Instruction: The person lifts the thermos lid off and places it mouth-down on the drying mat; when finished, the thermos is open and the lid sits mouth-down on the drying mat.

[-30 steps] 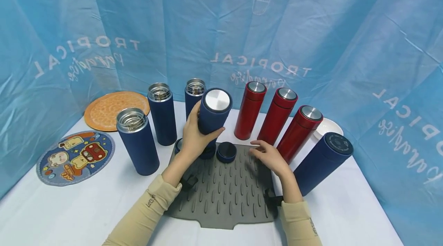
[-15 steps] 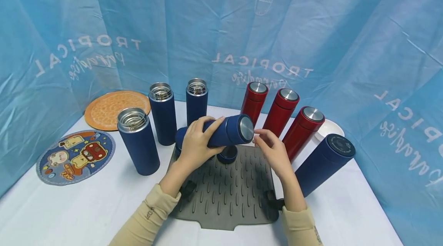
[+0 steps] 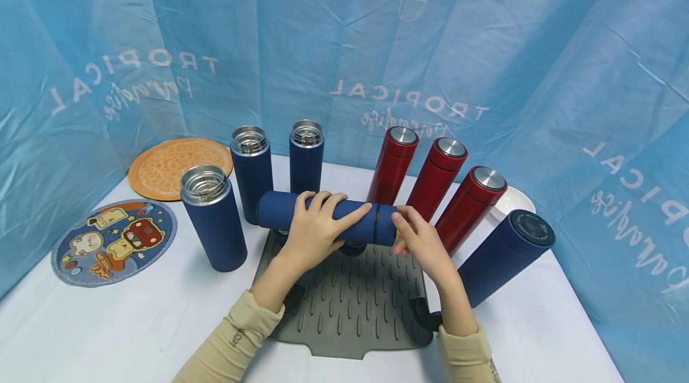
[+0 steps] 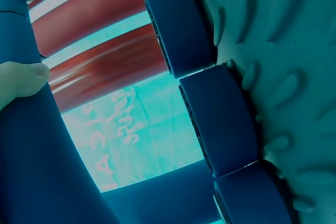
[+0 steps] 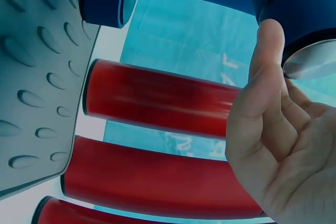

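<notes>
A blue thermos bottle (image 3: 277, 209) is held sideways above the grey ridged mat (image 3: 344, 305), its capped end to the right. My left hand (image 3: 312, 227) grips it round the middle from above. At the capped end, my right hand (image 3: 425, 245) holds the blue lid (image 3: 386, 224); in the right wrist view the thumb presses the lid's side beside its silver top (image 5: 312, 59), with the fingers behind. Under the bottle, three loose lids stand in a row on the mat's far edge, the nearest to the reds being one lid (image 4: 181, 30) in the left wrist view.
Three lidless blue bottles (image 3: 215, 221) with steel necks stand on the left and behind. Three red bottles (image 3: 393, 167) are at the right, beside a dark blue one (image 3: 506, 257) and a white bowl (image 3: 514, 200). A cartoon placemat (image 3: 115, 242) and an orange round mat (image 3: 180, 167) lie left.
The bottle has tipped from upright to nearly level, its capped end swinging right and down, in my left hand. My right hand has come up to take hold of the lid.
</notes>
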Demonstrator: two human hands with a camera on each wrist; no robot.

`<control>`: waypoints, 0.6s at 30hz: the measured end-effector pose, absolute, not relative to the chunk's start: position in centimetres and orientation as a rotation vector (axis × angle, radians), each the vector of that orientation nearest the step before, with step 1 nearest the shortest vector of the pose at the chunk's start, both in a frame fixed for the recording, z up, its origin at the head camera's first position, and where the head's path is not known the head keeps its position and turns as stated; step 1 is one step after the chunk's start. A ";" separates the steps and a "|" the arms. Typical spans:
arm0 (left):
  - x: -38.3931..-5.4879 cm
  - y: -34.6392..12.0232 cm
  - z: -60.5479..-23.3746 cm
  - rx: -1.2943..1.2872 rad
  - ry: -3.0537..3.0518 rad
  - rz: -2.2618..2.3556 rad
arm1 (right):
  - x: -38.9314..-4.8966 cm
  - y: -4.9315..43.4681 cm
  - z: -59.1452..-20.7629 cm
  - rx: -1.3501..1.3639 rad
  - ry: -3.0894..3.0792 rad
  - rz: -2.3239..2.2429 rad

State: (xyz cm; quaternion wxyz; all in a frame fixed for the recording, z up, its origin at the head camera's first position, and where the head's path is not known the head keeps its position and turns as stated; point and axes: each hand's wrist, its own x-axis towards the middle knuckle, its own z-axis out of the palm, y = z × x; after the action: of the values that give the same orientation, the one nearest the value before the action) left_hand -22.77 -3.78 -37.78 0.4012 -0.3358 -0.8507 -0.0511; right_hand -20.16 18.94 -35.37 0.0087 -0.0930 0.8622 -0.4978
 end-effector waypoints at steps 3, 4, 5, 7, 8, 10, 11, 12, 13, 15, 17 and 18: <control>-22.7 -3.8 -37.8 -0.864 -2.155 -0.113 | -20.5 18.8 -35.6 -0.235 2.669 -1.504; -22.7 -3.8 -37.9 -0.868 -2.157 -0.117 | -20.6 18.8 -35.7 -0.230 2.651 -1.507; -22.7 -3.8 -37.9 -0.872 -2.161 -0.119 | -20.7 18.8 -35.8 -0.233 2.629 -1.522; -22.7 -3.8 -37.9 -0.880 -2.166 -0.126 | -20.8 18.8 -36.0 -0.268 2.575 -1.577; -22.6 -3.8 -37.9 -0.884 -2.167 -0.131 | -20.9 18.8 -36.1 -0.296 2.551 -1.607; -22.6 -3.9 -37.9 -0.891 -2.161 -0.141 | -21.0 18.9 -36.3 -0.362 2.512 -1.666; -22.6 -3.9 -37.9 -0.896 -2.157 -0.146 | -21.1 19.0 -36.4 -0.398 2.495 -1.694; -22.6 -4.0 -37.9 -0.901 -2.151 -0.150 | -21.1 19.0 -36.5 -0.433 2.481 -1.718; -22.6 -4.0 -37.9 -0.905 -2.146 -0.152 | -21.1 19.1 -36.6 -0.466 2.477 -1.733; -22.5 -4.0 -37.9 -0.909 -2.139 -0.151 | -21.2 19.2 -36.8 -0.525 2.481 -1.756; -22.5 -4.0 -37.8 -0.907 -2.134 -0.145 | -21.4 19.3 -37.1 -0.572 2.480 -1.773; -22.5 -4.0 -37.8 -0.905 -2.131 -0.144 | -21.5 19.4 -37.2 -0.585 2.482 -1.777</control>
State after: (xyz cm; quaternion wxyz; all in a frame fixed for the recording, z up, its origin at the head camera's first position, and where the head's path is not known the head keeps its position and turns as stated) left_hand -22.53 -4.04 -37.81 0.3993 -0.3576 -0.8423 -0.0567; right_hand -21.49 19.36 -37.25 0.0168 -0.1883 0.7985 -0.5716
